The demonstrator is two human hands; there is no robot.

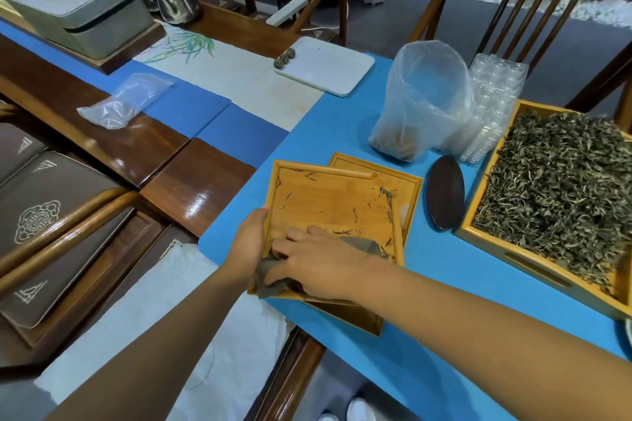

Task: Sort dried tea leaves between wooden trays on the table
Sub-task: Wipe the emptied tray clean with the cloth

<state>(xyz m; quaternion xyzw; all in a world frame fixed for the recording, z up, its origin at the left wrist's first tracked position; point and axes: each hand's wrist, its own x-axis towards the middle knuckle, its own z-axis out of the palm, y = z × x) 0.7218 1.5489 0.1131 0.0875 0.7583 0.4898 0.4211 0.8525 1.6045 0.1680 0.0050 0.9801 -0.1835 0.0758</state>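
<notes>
Grip: my left hand [248, 243] clasps the left rim of the upper tray [335, 212], thumb over the edge; my right hand [318, 263] lies flat, fingers pressed together, on a grey cloth [273, 278] in the tray's near-left corner.
Upper tray: nearly bare, only stray tea leaves [386, 195] clinging by its far-right corner and right rim; it sits skewed on top of a second tray [412, 188].
Second tray: peeks out along the far and right sides and below the near edge, on the blue mat [444, 301] near the table's left edge.
Bulk leaf: the large tray [533, 263] at the table's right edge is heaped with dried tea leaves [561, 188], well apart from my hands.
Step in hand, as I judge it: wiping the emptied tray clean.
How I would do it well: hold the left rim firm so the tray cannot slide on the one beneath, sweep the cloth from the near-left corner toward the far-right corner where the strays gather, keep pressure even and flat.
Risk: pushing too fast could flick leaves over the low rim onto the mat.
Nearby: a dark oval scoop [446, 193] lies between the stacked trays and the large tray; a clear plastic bag [427, 96] stands beyond it.
</notes>
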